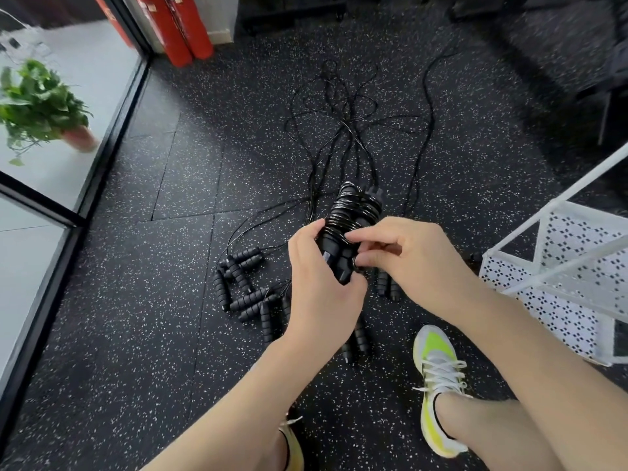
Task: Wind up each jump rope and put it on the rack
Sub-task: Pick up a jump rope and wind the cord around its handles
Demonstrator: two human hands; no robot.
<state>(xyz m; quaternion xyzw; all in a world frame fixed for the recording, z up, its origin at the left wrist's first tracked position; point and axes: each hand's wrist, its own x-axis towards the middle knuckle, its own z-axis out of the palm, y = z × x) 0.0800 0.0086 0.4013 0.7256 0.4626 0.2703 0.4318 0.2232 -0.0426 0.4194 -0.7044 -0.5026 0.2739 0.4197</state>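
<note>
Jump rope handles [245,294] lie in a loose black cluster on the speckled floor [142,334], left of centre, their thin cords [339,124] trailing away in tangled loops; further left a potted plant [37,103] stands beyond a glass wall. At centre the left hand [319,294] grips the lower end of a wound jump rope [350,226], its cord coiled round the paired handles and held up above the floor. The right hand [414,260] pinches the cord end against the bundle with thumb and curled fingers. Below sits a yellow-green shoe [438,382]. At the right edge stands the white perforated rack [564,266], near the right forearm.
</note>
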